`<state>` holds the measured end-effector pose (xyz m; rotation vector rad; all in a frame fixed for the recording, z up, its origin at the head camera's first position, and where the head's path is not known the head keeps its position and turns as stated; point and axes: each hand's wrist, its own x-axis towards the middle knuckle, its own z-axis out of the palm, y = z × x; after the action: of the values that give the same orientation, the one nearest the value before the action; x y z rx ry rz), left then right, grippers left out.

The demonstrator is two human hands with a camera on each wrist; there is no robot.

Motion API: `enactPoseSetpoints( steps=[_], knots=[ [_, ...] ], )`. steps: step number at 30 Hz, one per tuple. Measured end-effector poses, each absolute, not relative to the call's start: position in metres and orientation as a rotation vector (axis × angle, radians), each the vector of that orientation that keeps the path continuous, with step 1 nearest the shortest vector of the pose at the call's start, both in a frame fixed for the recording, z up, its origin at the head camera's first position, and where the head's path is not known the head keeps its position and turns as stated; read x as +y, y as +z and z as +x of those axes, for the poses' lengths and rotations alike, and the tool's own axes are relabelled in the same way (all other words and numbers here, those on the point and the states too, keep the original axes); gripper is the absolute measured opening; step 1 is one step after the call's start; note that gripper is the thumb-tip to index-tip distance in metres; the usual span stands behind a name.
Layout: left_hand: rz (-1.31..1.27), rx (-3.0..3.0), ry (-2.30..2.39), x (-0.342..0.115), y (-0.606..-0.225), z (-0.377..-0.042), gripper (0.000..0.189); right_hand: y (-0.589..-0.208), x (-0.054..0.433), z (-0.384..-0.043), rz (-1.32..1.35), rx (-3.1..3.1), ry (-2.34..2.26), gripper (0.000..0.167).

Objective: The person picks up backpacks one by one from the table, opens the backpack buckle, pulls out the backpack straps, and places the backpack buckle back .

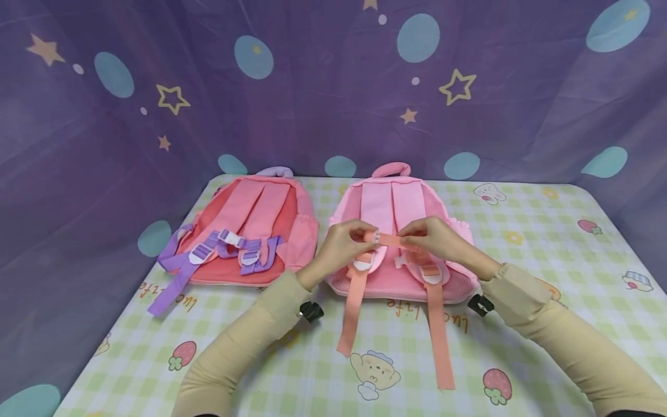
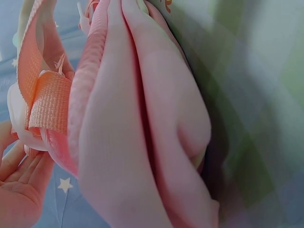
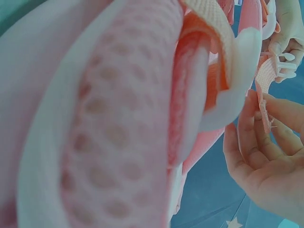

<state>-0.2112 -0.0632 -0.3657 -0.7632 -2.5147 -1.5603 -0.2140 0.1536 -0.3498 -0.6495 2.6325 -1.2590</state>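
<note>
Beige sleeves (image 1: 237,341) nearest; left hand (image 1: 341,242) pinches the orange strap (image 1: 389,240) near its white buckle (image 1: 376,237), right hand (image 1: 433,237) farther along, long axis running crosswise between them, over the pink backpack (image 1: 388,282)

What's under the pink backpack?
The pink backpack lies on the green-checked tablecloth; orange lettering shows just past its bottom edge. Any pictures right beneath it are covered, so I can't tell.

I face a purple curtain (image 1: 333,121) — stars (image 1: 46,50), blue ovals (image 1: 418,38) — behind the far edge of my desk (image 1: 552,243), topped with green-checked cloth (image 1: 292,376).
</note>
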Motion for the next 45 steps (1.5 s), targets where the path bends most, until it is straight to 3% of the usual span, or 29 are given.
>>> enactPoseSetpoints(
  steps=[45],
  knots=[
    [-0.772,-2.525,-1.491,-0.060,-0.367,-0.210,0.024,-0.350,0.142,-0.214,-0.623,2.568,-1.356,0.017]
  ],
)
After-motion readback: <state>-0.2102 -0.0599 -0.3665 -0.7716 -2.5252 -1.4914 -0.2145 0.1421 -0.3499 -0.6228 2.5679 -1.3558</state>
